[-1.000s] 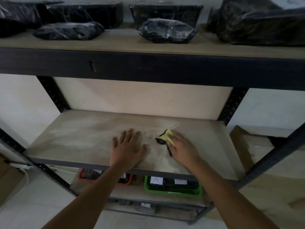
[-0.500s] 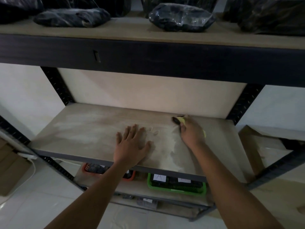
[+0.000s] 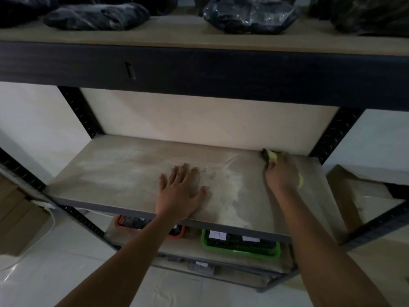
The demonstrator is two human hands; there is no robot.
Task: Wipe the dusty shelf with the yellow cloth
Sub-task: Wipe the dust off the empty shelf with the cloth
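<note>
The left hand [image 3: 179, 194] lies flat on the dusty shelf [image 3: 115, 173] near its front edge, fingers straight and slightly spread; farther back the right hand [image 3: 281, 173] grips the yellow cloth [image 3: 272, 155], bunched with a dark edge, at the shelf's rear right corner.

Beneath the fingers [image 3: 177, 173], the shelf [image 3: 124, 173] looks like matt, dust-filmed wood; black metal frame [image 3: 199, 67]; bundles [image 3: 250, 14] above in glossy, seemingly plastic wrap.

Right hand [image 3: 282, 173] grips the yellow cloth [image 3: 271, 155] at the shelf's [image 3: 124, 171] back right corner; left hand [image 3: 180, 193] lies flat near the front edge, fingers spread.
</note>
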